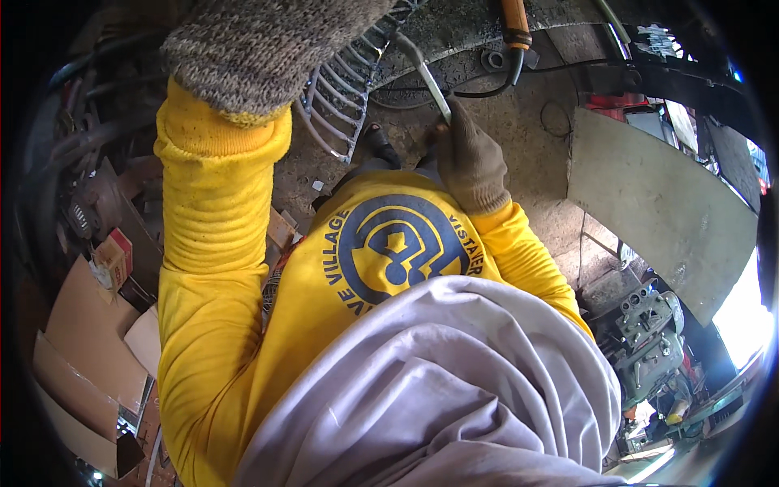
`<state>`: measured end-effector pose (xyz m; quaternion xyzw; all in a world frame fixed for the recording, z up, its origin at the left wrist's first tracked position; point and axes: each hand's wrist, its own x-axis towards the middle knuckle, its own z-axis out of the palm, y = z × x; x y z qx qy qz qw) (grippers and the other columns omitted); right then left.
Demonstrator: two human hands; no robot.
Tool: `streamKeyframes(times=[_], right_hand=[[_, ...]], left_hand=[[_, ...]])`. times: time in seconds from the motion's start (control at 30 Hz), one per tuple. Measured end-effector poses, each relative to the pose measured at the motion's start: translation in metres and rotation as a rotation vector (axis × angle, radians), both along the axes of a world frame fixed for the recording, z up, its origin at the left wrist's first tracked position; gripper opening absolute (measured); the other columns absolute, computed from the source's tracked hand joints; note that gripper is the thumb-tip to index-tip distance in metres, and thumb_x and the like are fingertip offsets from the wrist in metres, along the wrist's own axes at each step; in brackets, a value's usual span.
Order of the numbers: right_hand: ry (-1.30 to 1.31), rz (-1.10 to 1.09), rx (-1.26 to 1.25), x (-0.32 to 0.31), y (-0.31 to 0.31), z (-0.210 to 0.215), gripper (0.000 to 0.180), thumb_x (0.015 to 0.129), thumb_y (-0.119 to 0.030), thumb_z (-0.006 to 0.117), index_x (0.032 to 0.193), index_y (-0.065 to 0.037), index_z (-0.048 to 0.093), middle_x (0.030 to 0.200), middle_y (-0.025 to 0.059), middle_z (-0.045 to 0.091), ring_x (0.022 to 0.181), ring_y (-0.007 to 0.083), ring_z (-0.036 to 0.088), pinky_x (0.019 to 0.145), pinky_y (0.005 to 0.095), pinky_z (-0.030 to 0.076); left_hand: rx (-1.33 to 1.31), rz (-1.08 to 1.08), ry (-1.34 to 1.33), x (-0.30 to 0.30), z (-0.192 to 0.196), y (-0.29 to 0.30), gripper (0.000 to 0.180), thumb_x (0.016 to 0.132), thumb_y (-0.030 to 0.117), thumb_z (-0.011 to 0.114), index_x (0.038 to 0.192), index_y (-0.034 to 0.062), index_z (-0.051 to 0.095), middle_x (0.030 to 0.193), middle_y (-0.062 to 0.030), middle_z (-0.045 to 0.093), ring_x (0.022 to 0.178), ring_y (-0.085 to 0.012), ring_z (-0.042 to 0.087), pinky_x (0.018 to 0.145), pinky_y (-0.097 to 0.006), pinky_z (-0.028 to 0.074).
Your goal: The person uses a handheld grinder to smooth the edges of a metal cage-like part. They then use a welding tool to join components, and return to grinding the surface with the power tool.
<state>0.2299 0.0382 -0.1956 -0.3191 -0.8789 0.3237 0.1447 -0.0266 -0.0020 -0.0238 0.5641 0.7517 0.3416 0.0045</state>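
The brown-gloved right hand [477,162] is wrapped round the near end of a thin metal tool [432,85]; the tool's far end points away from that hand, close by a metal rack [334,109] made of bent bars (I cannot tell if the two touch); the rack sits between the hands, just beside the left one. The grey-gloved left hand [264,53] looks big and near; its fingers are hidden, so I cannot tell if it is wide, narrow or holding something. To do this bit well, I think the left hand should make the rack firm so it does not wobble; the right hand should use the tool in small, careful moves, and not bump the orange handle [514,23] past it, up and to its right; the big grey board [657,211], right of that hand, looks out of the way.
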Motion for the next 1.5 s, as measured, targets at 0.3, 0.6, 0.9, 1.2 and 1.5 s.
streamKeyframes(times=[0.3, 0.6, 0.9, 1.2, 1.5], right_hand=[[0.089, -0.048, -0.084, 0.002, -0.005, 0.02, 0.053, 0.096, -0.019, 0.064, 0.147, -0.012, 0.054, 0.096, 0.0202, 0.073, 0.081, 0.0405, 0.073, 0.07, 0.0482, 0.059], [-0.038, -0.027, -0.161, -0.001, -0.006, 0.009, 0.055, 0.097, -0.022, 0.065, 0.149, -0.013, 0.052, 0.098, 0.0191, 0.074, 0.084, 0.041, 0.073, 0.073, 0.0489, 0.059], [-0.032, -0.01, -0.094, -0.001, -0.001, 0.011, 0.052, 0.097, -0.023, 0.064, 0.147, -0.012, 0.052, 0.097, 0.0194, 0.074, 0.085, 0.0424, 0.072, 0.073, 0.0494, 0.058], [0.099, 0.005, -0.078, 0.003, -0.004, 0.017, 0.055, 0.095, -0.02, 0.068, 0.147, -0.011, 0.054, 0.098, 0.0195, 0.074, 0.084, 0.0404, 0.073, 0.072, 0.0472, 0.059], [0.054, -0.039, -0.116, -0.001, 0.001, 0.008, 0.048, 0.096, -0.021, 0.066, 0.143, -0.012, 0.058, 0.094, 0.0199, 0.073, 0.084, 0.0414, 0.073, 0.071, 0.0475, 0.058]], left_hand=[[-0.002, 0.001, 0.01, 0.005, 0.005, -0.003, 0.029, 0.103, 0.016, 0.059, 0.124, -0.0033, 0.065, 0.107, -0.0144, 0.072, 0.092, -0.0204, 0.068, 0.083, -0.033, 0.053], [-0.008, 0.004, 0.014, 0.007, 0.008, -0.001, 0.029, 0.103, 0.015, 0.059, 0.125, -0.0036, 0.064, 0.109, -0.0152, 0.072, 0.094, -0.0213, 0.068, 0.085, -0.033, 0.053], [-0.003, 0.018, 0.019, 0.009, 0.004, -0.002, 0.03, 0.103, 0.014, 0.058, 0.126, -0.0039, 0.063, 0.111, -0.0159, 0.072, 0.097, -0.0221, 0.068, 0.088, -0.034, 0.053], [-0.022, 0.066, 0.042, 0.013, 0.015, -0.008, 0.03, 0.103, 0.013, 0.058, 0.127, -0.0041, 0.063, 0.112, -0.0166, 0.072, 0.099, -0.0229, 0.068, 0.09, -0.034, 0.053], [-0.021, 0.045, 0.019, 0.013, 0.007, 0.001, 0.031, 0.103, 0.012, 0.057, 0.128, -0.0044, 0.062, 0.114, -0.0174, 0.072, 0.102, -0.0237, 0.069, 0.092, -0.035, 0.053]])
